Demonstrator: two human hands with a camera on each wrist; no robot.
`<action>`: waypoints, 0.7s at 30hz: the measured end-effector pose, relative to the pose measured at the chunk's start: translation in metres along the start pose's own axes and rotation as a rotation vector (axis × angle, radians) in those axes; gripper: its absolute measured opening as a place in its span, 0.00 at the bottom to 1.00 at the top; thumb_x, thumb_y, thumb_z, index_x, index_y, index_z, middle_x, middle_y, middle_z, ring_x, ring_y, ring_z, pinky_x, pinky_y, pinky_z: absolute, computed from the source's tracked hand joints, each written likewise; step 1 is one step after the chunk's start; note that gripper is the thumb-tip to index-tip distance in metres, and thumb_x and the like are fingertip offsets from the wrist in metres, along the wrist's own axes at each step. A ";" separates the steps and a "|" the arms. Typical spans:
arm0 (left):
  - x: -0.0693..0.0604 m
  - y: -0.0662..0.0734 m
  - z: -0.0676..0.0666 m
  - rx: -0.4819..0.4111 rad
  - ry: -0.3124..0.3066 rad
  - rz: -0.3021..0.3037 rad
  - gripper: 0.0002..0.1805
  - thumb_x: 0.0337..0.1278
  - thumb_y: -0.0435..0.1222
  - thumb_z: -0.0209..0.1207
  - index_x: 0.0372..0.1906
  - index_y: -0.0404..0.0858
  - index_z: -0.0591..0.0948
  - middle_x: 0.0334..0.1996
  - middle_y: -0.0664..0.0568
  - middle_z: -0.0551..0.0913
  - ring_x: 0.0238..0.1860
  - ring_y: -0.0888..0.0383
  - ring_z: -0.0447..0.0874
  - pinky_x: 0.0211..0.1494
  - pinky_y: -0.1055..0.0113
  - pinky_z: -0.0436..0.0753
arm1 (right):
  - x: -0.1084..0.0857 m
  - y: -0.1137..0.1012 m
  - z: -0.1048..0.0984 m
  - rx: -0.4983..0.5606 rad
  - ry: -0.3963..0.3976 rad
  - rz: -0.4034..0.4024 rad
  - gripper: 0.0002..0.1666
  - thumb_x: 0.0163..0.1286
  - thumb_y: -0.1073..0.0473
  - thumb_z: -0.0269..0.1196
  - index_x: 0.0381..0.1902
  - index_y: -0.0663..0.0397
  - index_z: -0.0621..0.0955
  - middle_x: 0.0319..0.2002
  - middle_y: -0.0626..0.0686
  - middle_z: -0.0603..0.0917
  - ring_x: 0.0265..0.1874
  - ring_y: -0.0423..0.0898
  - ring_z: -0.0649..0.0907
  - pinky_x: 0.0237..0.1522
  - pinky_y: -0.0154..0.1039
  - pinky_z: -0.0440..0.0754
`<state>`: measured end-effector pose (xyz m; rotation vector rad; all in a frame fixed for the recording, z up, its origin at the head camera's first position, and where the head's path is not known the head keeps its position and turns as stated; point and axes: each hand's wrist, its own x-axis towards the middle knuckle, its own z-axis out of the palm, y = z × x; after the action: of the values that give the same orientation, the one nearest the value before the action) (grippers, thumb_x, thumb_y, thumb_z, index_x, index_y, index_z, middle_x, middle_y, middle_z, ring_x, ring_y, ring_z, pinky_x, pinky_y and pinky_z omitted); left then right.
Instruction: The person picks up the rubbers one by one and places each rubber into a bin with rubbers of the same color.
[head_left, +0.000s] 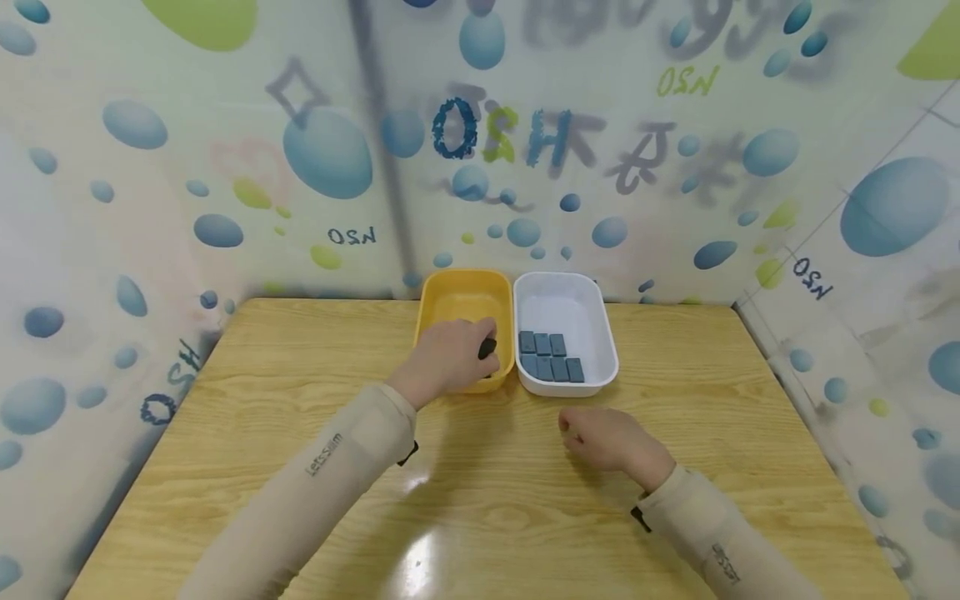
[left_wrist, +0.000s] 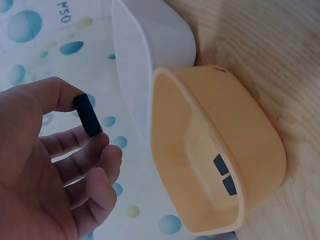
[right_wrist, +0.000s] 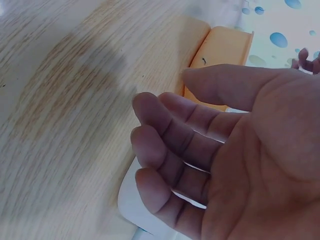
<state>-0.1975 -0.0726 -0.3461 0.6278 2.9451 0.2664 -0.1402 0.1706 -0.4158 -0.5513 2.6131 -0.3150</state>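
Observation:
My left hand is above the yellow bin, and its thumb and finger pinch a small dark rectangular block. Inside that bin, the left wrist view shows two dark blocks on the bottom. A white bin stands beside it on the right, with several blue-grey blocks lying flat in two rows toward its front. My right hand is in front of the white bin, over the table, fingers loosely curled and holding nothing.
Both bins stand side by side at the back of the wooden table. Behind them rises a wall covering with blue and green spots and lettering; it continues along both sides.

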 end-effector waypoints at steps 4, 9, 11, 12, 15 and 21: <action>0.014 -0.006 0.000 -0.005 -0.042 -0.019 0.14 0.61 0.48 0.55 0.46 0.46 0.74 0.19 0.55 0.73 0.22 0.58 0.73 0.27 0.68 0.67 | 0.001 0.000 -0.001 -0.004 0.003 -0.005 0.05 0.71 0.58 0.59 0.43 0.50 0.77 0.27 0.47 0.78 0.24 0.44 0.74 0.30 0.41 0.72; 0.034 -0.016 0.000 -0.008 -0.074 -0.049 0.17 0.62 0.49 0.56 0.49 0.45 0.75 0.22 0.54 0.76 0.27 0.56 0.76 0.33 0.66 0.74 | 0.003 0.000 -0.002 -0.014 0.009 -0.016 0.06 0.71 0.57 0.58 0.43 0.50 0.77 0.29 0.47 0.80 0.25 0.44 0.74 0.31 0.43 0.74; 0.041 -0.020 0.001 -0.010 -0.085 -0.072 0.16 0.62 0.50 0.56 0.48 0.46 0.74 0.24 0.54 0.78 0.29 0.55 0.77 0.36 0.65 0.75 | 0.003 0.000 -0.002 -0.012 0.009 -0.019 0.06 0.71 0.57 0.58 0.43 0.50 0.77 0.30 0.48 0.80 0.26 0.44 0.75 0.32 0.43 0.74; 0.044 -0.022 0.002 -0.011 -0.091 -0.080 0.16 0.62 0.50 0.56 0.48 0.46 0.74 0.25 0.54 0.78 0.31 0.55 0.77 0.37 0.64 0.76 | 0.003 0.000 -0.002 -0.010 0.008 -0.017 0.06 0.71 0.57 0.58 0.43 0.50 0.77 0.31 0.48 0.81 0.26 0.44 0.75 0.32 0.43 0.75; 0.054 -0.026 0.003 -0.016 -0.113 -0.093 0.15 0.62 0.50 0.56 0.46 0.46 0.74 0.28 0.54 0.79 0.33 0.54 0.77 0.38 0.64 0.76 | 0.003 0.000 -0.002 -0.002 0.006 -0.013 0.06 0.71 0.57 0.59 0.43 0.50 0.77 0.31 0.48 0.81 0.27 0.44 0.75 0.33 0.44 0.75; 0.068 -0.032 0.002 -0.008 -0.148 -0.114 0.13 0.62 0.49 0.57 0.43 0.45 0.74 0.33 0.53 0.79 0.35 0.53 0.77 0.40 0.62 0.75 | 0.002 0.000 -0.002 0.011 -0.012 0.009 0.06 0.71 0.57 0.59 0.44 0.49 0.77 0.31 0.48 0.80 0.27 0.44 0.75 0.33 0.43 0.74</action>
<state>-0.2713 -0.0734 -0.3600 0.4548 2.8235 0.2114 -0.1427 0.1699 -0.4143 -0.5362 2.5999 -0.3221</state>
